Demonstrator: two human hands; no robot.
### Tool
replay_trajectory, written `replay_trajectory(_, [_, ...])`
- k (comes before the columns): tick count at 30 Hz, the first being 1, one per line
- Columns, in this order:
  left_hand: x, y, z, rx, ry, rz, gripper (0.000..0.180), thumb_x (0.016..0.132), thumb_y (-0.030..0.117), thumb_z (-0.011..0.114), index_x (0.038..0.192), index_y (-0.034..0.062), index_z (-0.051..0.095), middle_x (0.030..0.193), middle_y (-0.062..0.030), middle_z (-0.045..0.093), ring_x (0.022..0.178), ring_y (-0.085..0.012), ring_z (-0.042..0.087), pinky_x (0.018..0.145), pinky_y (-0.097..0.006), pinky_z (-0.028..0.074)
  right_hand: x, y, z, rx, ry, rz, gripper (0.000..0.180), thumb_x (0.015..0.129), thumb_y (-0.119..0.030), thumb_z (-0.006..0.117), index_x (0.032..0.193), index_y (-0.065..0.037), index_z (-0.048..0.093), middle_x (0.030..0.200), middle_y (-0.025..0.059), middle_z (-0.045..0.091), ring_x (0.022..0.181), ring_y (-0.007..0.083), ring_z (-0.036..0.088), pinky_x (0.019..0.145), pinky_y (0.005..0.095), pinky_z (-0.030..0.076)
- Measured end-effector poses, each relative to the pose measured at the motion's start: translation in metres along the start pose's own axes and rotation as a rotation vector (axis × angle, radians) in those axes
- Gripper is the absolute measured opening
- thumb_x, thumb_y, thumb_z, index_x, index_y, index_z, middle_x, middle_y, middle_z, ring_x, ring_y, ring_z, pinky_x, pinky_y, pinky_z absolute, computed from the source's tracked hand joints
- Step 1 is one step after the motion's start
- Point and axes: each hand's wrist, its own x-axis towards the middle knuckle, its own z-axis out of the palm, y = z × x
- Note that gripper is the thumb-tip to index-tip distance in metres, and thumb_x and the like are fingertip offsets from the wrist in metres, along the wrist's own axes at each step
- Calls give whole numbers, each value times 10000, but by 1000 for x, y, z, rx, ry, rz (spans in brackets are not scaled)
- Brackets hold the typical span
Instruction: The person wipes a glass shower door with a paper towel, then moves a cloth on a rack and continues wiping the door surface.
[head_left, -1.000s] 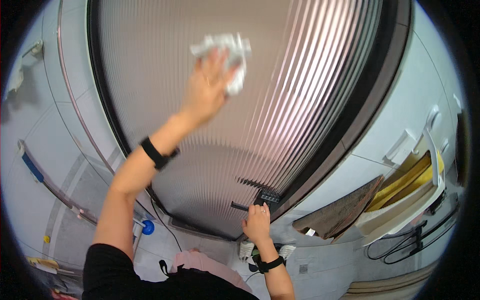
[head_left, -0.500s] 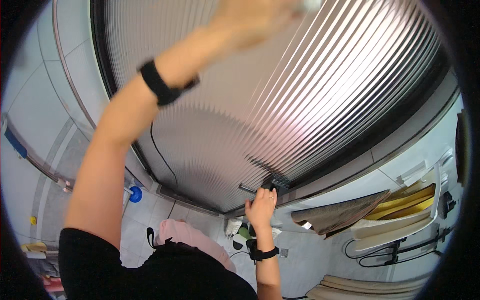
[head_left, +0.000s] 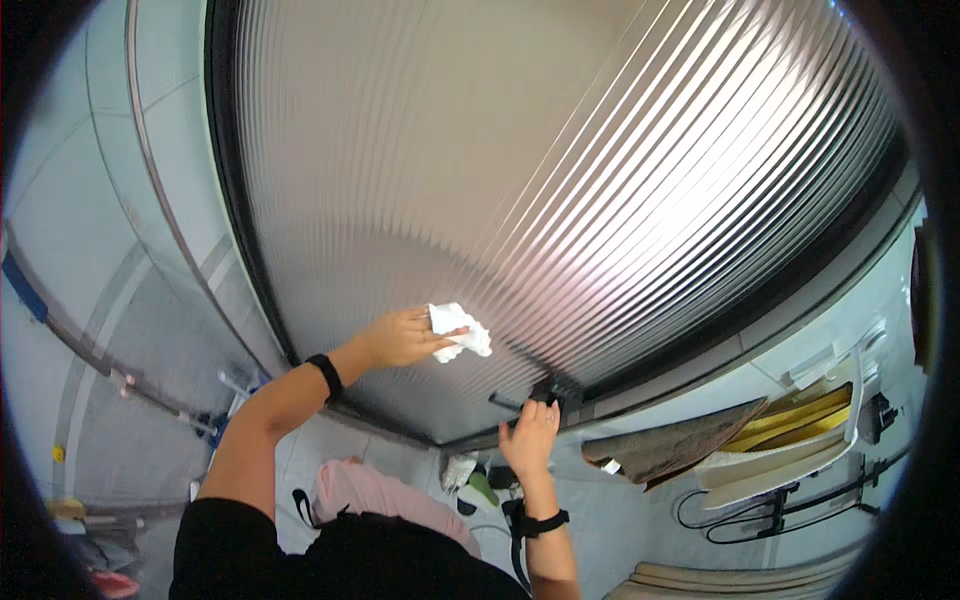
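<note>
My left hand (head_left: 400, 338) grips a crumpled white cloth or tissue (head_left: 460, 332) and presses it near the lower part of a ribbed glass door (head_left: 440, 170). A black band circles that wrist. Lower and to the right, my right hand (head_left: 530, 440) is at the black door handle (head_left: 560, 392), its fingers over the base of the lever and its thumb apart below. It wears a ring, and a black strap is around its wrist.
A dark frame (head_left: 222, 120) borders the glass. Brown, yellow and cream towels (head_left: 680, 435) hang on a rack at the right, above a black rack (head_left: 780, 505). Folded beige fabric (head_left: 740, 580) lies below. At the left are a metal rail (head_left: 150, 150) and a blue-ended pole (head_left: 25, 290).
My left hand has come down from the upper glass toward the handle, and the white cloth is now plainly visible in it. My right hand remains at the handle.
</note>
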Motion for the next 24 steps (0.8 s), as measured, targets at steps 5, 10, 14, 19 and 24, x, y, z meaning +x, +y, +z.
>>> replay_trajectory(5, [117,-40,-58,43,381,-189,462,688,64,498,1148,98,458,1327,-77,241,1144,-245,367,858,-418,374,-7,2,5,0,20,31,339,567,-175,646,768,-6,432,755,146,446,794,316,451,914,445,260])
replay_trajectory(10, [240,-69,-162,264,581,-169,460,740,72,469,1192,116,396,1305,-75,280,1176,-257,299,940,-400,262,-8,-3,4,7,60,31,305,571,-160,637,743,-19,427,739,140,445,773,304,453,906,438,269])
replay_trajectory(14, [305,-106,-212,411,726,-11,391,818,159,378,1160,-32,367,1224,-231,333,1164,-347,282,974,-428,198,-4,-6,7,-1,71,42,288,584,-151,634,749,-14,442,746,134,455,775,301,454,909,437,269])
replay_trajectory(19, [301,-96,-200,359,722,250,385,816,153,370,1149,-40,372,1229,-227,330,1159,-362,285,969,-398,223,-7,-8,10,7,91,59,328,591,-190,638,798,-16,452,766,125,466,797,295,453,912,435,262])
replay_trajectory(24, [216,-71,-124,336,400,247,468,718,87,506,1175,96,405,1302,-67,290,967,-262,471,861,-367,365,-11,-9,11,-19,101,86,320,588,-188,640,780,-16,451,763,129,468,794,297,456,911,435,265])
